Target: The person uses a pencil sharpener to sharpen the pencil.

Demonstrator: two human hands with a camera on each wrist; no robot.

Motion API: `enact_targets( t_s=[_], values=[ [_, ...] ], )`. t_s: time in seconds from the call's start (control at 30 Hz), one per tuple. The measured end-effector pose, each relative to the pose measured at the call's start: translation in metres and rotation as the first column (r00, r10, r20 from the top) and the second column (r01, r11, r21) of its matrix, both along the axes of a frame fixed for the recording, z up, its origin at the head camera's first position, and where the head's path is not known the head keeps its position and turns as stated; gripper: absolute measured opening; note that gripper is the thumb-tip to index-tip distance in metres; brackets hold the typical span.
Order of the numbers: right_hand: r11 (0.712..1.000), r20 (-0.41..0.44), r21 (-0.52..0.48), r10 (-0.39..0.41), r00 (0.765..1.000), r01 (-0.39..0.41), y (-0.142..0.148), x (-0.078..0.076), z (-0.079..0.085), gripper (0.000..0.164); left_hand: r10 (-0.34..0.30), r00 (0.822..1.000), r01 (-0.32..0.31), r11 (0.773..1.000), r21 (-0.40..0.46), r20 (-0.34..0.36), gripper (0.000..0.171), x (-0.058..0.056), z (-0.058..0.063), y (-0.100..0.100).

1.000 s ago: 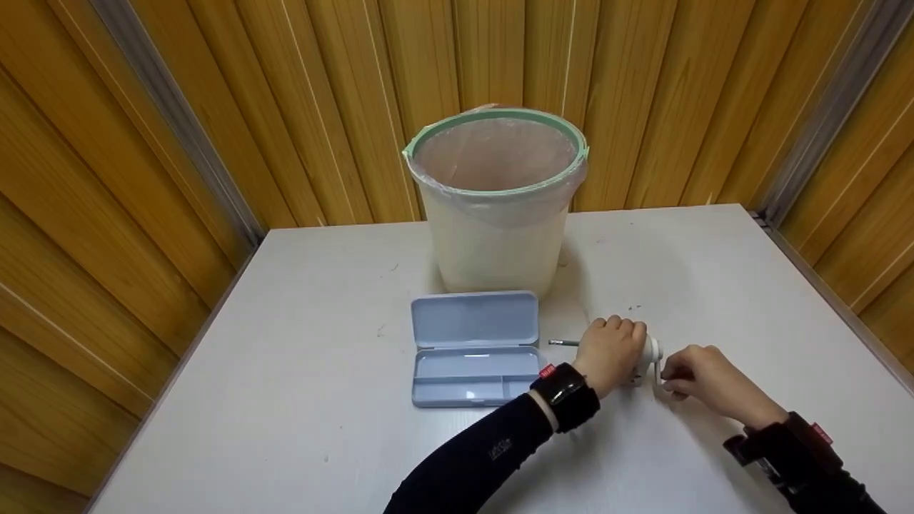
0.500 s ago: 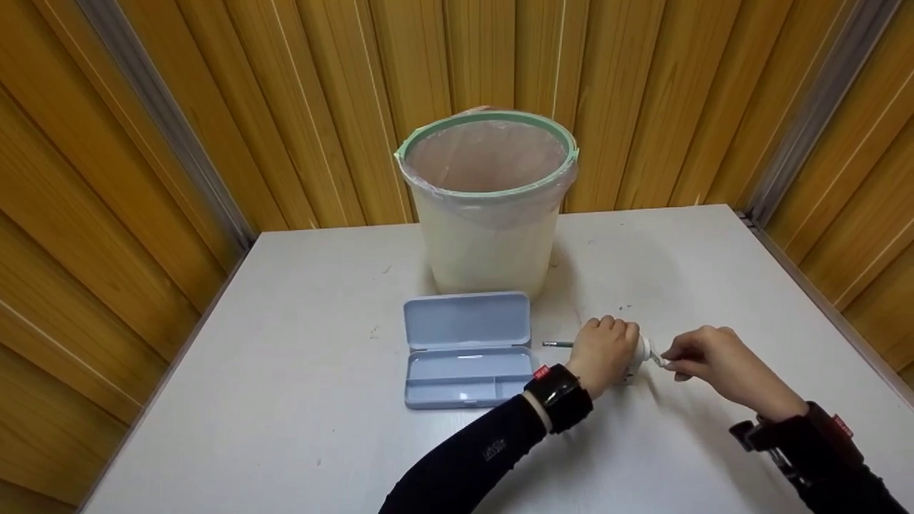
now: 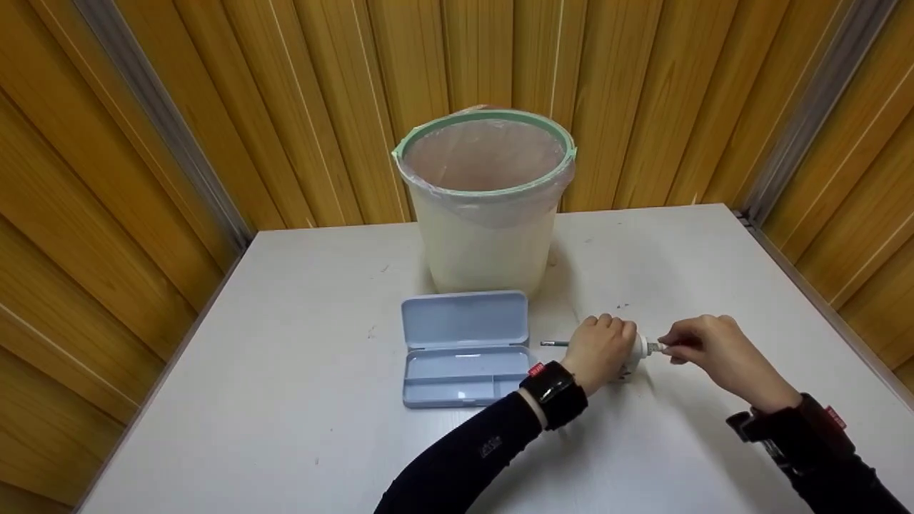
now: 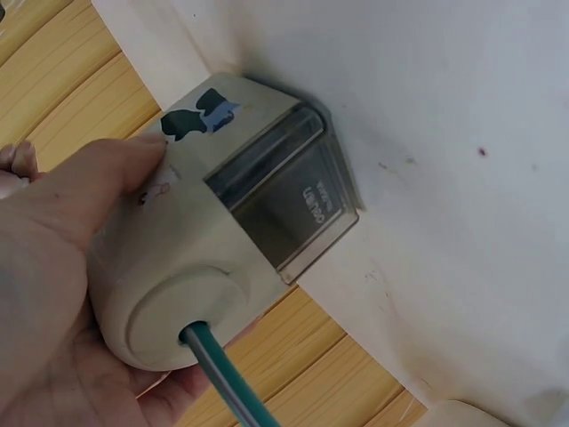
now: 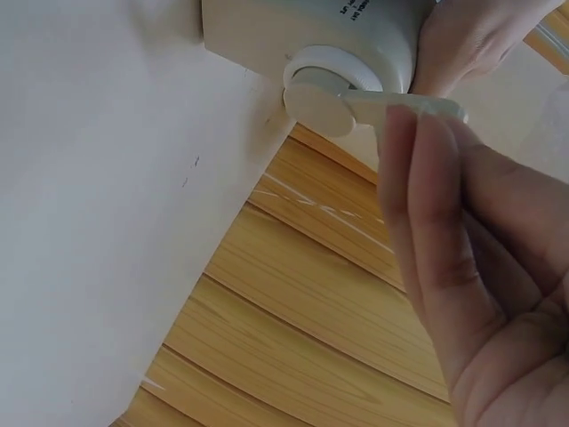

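My left hand (image 3: 600, 351) grips a white hand-crank pencil sharpener (image 4: 200, 169) from above and holds it against the table. A green-and-grey striped pencil (image 4: 224, 374) sticks out of the hole in its round front; the inserted end is hidden. Its other end points toward the pencil case in the head view. In the left wrist view, a dark see-through shavings drawer (image 4: 289, 196) shows on the sharpener's side. At the opposite end, the thumb and fingers of my right hand (image 3: 725, 360) pinch the knob of the small crank (image 5: 369, 108), covering most of the knob.
A pale blue pencil case (image 3: 465, 321) lies with its lid up, left of the sharpener, its compartments showing. Behind it stands a cream bin (image 3: 489, 246) with a green rim and a clear liner. Wood-pattern panels border the white table (image 3: 235, 400) at the back and sides.
My right hand has swung the crank from hanging downward, up and round to about level. The left hand has kept its grip on the sharpener. The whole head view has shifted slightly.
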State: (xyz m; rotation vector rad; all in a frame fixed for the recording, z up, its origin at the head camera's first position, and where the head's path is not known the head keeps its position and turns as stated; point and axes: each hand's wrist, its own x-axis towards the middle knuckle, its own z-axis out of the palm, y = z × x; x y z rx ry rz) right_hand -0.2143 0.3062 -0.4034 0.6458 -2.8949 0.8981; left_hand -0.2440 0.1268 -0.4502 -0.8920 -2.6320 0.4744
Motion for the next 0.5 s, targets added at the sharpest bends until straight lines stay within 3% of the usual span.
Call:
enact_targets(
  t_s=[0.13,0.5],
  values=[
    [1.0,-0.03,-0.005,0.002,1.0,-0.002,0.0008,-0.0026,-0.0001,0.007,-0.005,1.0,0.006,1.0,0.02,-0.026,0.026,0.0002,-0.0002,0.0001],
    [0.999,-0.188,0.023,0.051,0.981,-0.048,0.004,-0.0065,-0.0021,0.007,-0.007,1.0,0.007,0.999,0.046,-0.003,0.027,-0.0011,0.0007,0.0011]
  ],
)
